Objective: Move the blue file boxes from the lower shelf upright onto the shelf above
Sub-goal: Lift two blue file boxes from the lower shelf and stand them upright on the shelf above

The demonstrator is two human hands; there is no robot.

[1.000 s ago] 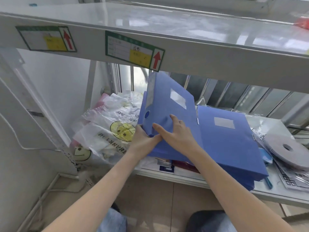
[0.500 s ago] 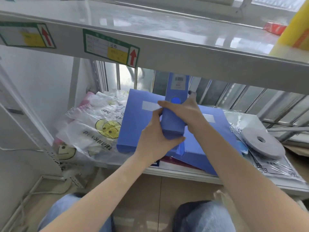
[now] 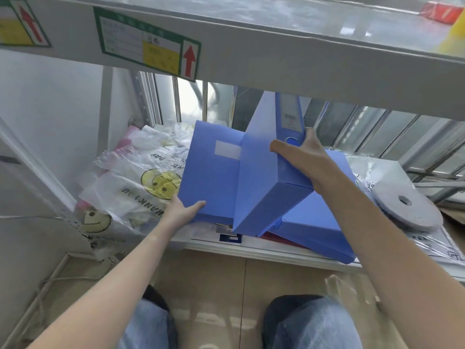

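Since a moment ago the left hand (image 3: 182,210) has let go of the raised file box (image 3: 261,182) and dropped to the front left corner of the flat file box (image 3: 211,172), where its thumb lies on the lid and the fingers curl under the edge, grasping it. The right hand (image 3: 302,157) now carries the raised box alone: thumb across the broad face, fingers wrapped round the spine beside the round finger hole (image 3: 292,141), clenched on it. That box stands on end, tilted, its top just under the front lip of the upper shelf (image 3: 302,71) and its lower corner down near the front edge of the lower shelf (image 3: 251,250).

The flat box lies on the lower shelf toward its left half, a pale label patch on its lid. Another blue box (image 3: 319,222) lies flat to the right, overhanging the shelf's front edge, partly hidden by the raised one. At the left end of the lower shelf sits a heap of clear plastic bags (image 3: 141,177) printed with yellow smiley faces, touching the flat box. Toward the right end rests a grey disc (image 3: 405,207) with a hole in its middle. A green-bordered label (image 3: 148,44) with a red arrow is stuck to the upper shelf's front lip. The person's knees in jeans (image 3: 309,321) show below.
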